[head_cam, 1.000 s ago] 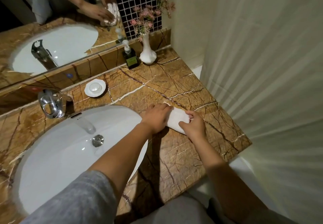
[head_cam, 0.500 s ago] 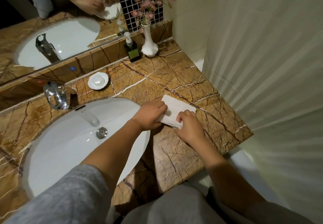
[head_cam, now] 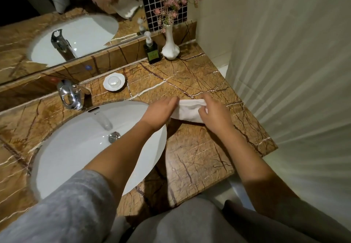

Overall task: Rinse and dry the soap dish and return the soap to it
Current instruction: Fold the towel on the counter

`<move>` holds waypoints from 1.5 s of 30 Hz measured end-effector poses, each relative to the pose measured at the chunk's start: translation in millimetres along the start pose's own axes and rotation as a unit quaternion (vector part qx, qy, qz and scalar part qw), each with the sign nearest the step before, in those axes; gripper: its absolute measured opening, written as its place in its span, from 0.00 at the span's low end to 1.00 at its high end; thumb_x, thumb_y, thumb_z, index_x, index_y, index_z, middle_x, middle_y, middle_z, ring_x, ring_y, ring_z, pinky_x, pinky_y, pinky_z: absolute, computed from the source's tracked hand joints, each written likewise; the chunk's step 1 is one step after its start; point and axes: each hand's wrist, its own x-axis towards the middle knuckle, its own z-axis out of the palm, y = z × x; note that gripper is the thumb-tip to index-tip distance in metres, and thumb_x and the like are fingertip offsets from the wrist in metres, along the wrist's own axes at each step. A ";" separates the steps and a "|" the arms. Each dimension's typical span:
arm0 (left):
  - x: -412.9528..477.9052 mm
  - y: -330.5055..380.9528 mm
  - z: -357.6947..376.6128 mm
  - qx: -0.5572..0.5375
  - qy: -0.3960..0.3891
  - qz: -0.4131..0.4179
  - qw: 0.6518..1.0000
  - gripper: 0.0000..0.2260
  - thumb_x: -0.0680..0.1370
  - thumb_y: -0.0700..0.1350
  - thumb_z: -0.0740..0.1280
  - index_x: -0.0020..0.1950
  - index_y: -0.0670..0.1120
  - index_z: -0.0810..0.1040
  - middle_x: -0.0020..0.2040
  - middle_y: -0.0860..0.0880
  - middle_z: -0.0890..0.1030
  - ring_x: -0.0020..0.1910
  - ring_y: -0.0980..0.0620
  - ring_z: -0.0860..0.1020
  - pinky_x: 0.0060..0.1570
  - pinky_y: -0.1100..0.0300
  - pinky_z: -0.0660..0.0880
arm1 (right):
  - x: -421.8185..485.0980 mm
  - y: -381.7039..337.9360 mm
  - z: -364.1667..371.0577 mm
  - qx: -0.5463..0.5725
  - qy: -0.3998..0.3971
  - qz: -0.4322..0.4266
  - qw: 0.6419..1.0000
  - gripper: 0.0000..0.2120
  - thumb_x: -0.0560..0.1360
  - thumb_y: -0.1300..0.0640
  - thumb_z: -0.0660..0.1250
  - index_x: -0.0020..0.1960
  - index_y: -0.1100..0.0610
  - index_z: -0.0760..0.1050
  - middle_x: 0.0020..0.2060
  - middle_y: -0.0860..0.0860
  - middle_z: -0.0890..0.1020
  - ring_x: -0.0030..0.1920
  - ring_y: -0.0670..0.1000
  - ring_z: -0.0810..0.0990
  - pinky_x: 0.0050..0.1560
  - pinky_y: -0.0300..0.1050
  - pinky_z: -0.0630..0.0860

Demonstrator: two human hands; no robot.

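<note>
A white scalloped soap dish [head_cam: 106, 85] sits on the marble counter behind the basin, with a pale round soap [head_cam: 114, 82] lying in it. To the right of the basin, a white towel [head_cam: 187, 110] is stretched between my two hands just above the counter. My left hand [head_cam: 158, 112] grips its left end and my right hand [head_cam: 212, 114] pinches its right end. Both hands are well to the right of the dish and apart from it.
White oval basin [head_cam: 72, 148] with chrome tap [head_cam: 69, 94] fills the left. A dark pump bottle [head_cam: 152, 52] and white vase with pink flowers [head_cam: 170, 48] stand at the back by the mirror. A shower curtain [head_cam: 294, 72] hangs at the counter's right edge.
The towel lay flat under both hands on the counter; now it is lifted and pulled lengthwise between them. The soap dish has not moved.
</note>
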 end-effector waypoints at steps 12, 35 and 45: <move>43.9 -22.8 -70.1 0.093 0.079 0.013 0.992 0.10 0.79 0.42 0.62 0.59 0.42 0.71 0.57 0.41 0.74 0.53 0.44 0.72 0.44 0.56 0.71 | 87.9 -15.9 -37.7 0.060 0.131 -0.054 0.988 0.13 0.75 0.65 0.61 0.54 0.56 0.79 0.53 0.54 0.78 0.57 0.55 0.75 0.50 0.45 0.72; -18.0 41.7 66.7 -0.033 -0.018 -0.135 0.990 0.26 0.82 0.54 0.50 0.77 0.43 0.55 0.78 0.44 0.58 0.77 0.46 0.55 0.75 0.50 0.57 | -7.1 33.9 50.7 0.043 -0.021 0.017 0.999 0.22 0.76 0.63 0.59 0.70 0.56 0.70 0.72 0.54 0.68 0.75 0.55 0.60 0.71 0.56 0.66; -9.9 34.8 104.7 -0.023 -0.049 -0.153 0.987 0.29 0.81 0.58 0.44 0.78 0.46 0.41 0.79 0.48 0.42 0.78 0.51 0.38 0.77 0.54 0.40 | 6.7 33.1 95.9 -0.103 -0.106 -0.046 0.988 0.25 0.83 0.49 0.42 0.78 0.49 0.41 0.79 0.49 0.43 0.78 0.49 0.38 0.79 0.51 0.43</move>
